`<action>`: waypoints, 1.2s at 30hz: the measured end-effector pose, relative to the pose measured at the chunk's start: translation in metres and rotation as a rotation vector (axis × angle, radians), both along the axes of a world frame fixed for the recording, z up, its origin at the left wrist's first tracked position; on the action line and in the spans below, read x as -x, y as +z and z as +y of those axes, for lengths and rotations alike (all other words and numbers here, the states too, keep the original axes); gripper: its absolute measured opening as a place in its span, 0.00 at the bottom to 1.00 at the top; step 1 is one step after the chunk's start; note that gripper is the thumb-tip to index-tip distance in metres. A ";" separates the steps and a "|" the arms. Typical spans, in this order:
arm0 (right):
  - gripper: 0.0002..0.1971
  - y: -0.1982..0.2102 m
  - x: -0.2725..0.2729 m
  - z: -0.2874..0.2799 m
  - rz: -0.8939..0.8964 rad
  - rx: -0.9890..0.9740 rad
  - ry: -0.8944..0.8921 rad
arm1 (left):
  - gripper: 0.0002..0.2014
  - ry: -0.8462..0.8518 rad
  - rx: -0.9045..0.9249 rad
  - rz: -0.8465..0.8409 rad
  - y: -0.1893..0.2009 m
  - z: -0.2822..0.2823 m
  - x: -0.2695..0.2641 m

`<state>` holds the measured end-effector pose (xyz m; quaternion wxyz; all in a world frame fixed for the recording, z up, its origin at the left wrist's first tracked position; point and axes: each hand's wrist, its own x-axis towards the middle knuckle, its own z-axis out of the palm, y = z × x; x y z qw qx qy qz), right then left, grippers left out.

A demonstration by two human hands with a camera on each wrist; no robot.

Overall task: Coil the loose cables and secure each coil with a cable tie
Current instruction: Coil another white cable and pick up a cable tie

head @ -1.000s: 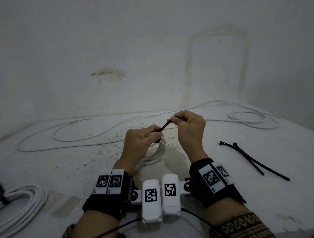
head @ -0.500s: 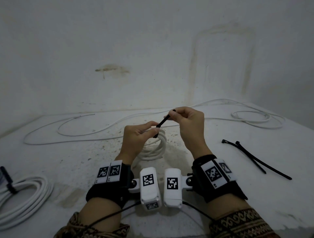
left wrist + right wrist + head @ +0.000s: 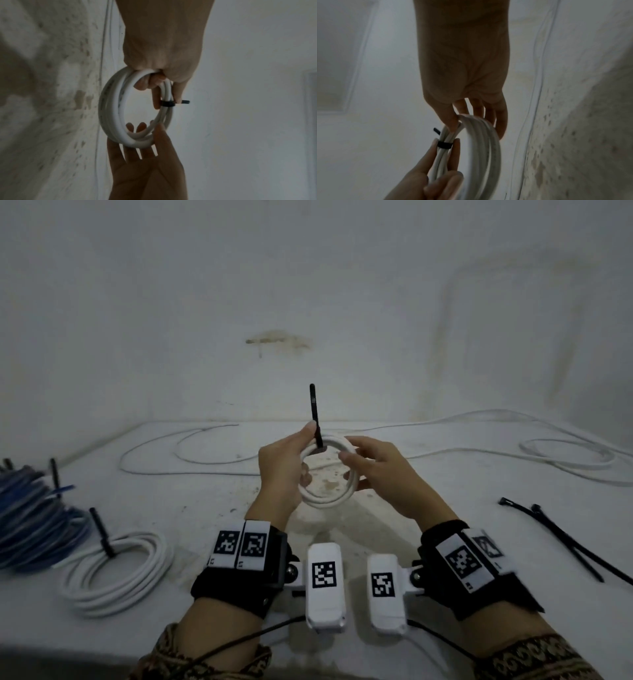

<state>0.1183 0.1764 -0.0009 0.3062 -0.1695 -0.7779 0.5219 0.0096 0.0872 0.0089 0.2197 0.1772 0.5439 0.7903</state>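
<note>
I hold a small coil of white cable (image 3: 325, 501) upright above the table, between both hands. A black cable tie (image 3: 313, 412) is cinched round its top, and the tail sticks straight up. My left hand (image 3: 298, 446) grips the coil's left side, with thumb and forefinger against the tie band (image 3: 167, 103). My right hand (image 3: 356, 463) pinches the coil's right side between thumb and fingers. In the right wrist view the tie (image 3: 444, 145) sits between two left fingertips, and the coil (image 3: 481, 148) runs under my right fingers (image 3: 462, 108).
A loose white cable (image 3: 212, 463) snakes along the back of the table, and another lies loosely looped (image 3: 565, 453) at the far right. Spare black ties (image 3: 565, 539) lie on the right. A tied white coil (image 3: 116, 573) and a blue coil (image 3: 30, 525) sit on the left.
My right hand has let go of the tie's tail and taken the coil's right side. The coil has come up off the table and the tail now points upward.
</note>
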 end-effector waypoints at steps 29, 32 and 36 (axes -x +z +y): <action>0.26 0.011 0.159 -0.165 -0.606 -0.569 0.383 | 0.17 0.246 1.659 1.025 -0.026 -0.212 0.106; 0.21 0.012 0.153 -0.122 -0.694 -0.558 0.261 | 0.20 0.209 1.533 1.094 -0.003 -0.194 0.110; 0.24 0.017 0.130 -0.055 -0.775 -0.407 0.067 | 0.18 -0.049 1.349 1.104 0.022 -0.150 0.099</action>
